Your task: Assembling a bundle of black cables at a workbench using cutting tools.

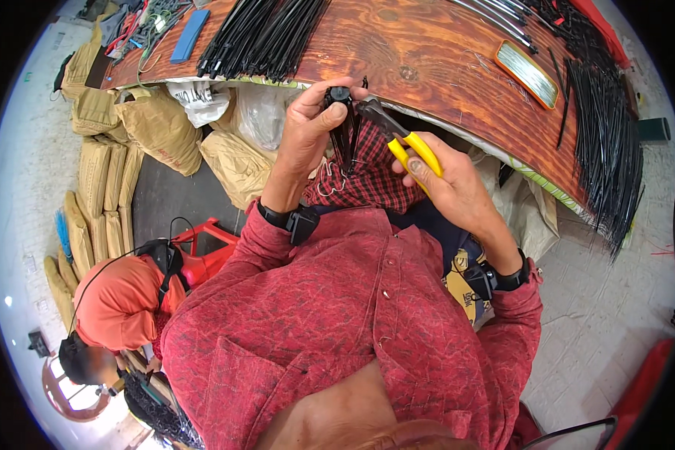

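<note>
In front of my chest, my left hand (306, 126) is closed around a black umbrella frame (343, 139), a round hub with thin dark ribs hanging below it. Its thumb presses near the hub. My right hand (457, 184) grips a pair of pliers (420, 150) with yellow handles and dark jaws. The jaws point up and left, right beside the top of the frame; whether they bite on anything is too small to tell. Beneath the frame, a red-and-black checked cloth (375, 172) covers my lap.
Ahead is a wooden table (397, 45) with bundles of black rods (266, 37) at left and more rods (607, 142) at right. An orange-rimmed mirror-like plate (527, 73) lies there. Brown sacks (161, 127) are stacked leftward. A co-worker in orange (124, 300) sits at lower left.
</note>
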The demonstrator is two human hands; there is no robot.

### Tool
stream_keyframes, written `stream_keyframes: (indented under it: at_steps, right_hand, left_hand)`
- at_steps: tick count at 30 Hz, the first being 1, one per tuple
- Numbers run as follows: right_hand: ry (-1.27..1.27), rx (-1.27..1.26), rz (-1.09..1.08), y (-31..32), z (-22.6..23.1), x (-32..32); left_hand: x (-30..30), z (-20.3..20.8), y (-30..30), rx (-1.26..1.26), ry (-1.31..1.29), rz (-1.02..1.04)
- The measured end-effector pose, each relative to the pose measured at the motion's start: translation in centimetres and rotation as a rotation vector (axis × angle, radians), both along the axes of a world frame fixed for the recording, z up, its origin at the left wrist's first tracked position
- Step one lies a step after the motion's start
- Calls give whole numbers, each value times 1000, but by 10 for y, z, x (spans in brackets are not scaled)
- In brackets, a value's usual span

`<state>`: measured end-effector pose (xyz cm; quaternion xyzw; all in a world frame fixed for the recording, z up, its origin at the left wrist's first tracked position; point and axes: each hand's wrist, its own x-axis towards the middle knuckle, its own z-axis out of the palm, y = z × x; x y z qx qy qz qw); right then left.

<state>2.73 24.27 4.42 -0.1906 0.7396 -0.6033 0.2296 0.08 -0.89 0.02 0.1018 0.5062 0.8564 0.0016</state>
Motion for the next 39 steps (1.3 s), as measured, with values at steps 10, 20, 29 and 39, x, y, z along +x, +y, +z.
stream_keyframes:
  at_steps: [10, 20, 29, 39]
  right_hand:
    - [145, 205, 69, 16, 30, -10]
    - [-8, 176, 111, 25, 44, -20]
    - [-440, -17, 161, 21, 27, -32]
    - [-140, -16, 113, -4, 10, -16]
  left_hand:
    - [4, 0, 4, -6, -14, -39]
    - [10, 0, 13, -179, -33, -33]
    - [4, -3, 8, -69, -43, -41]
    - [1, -9, -13, 39, 18, -54]
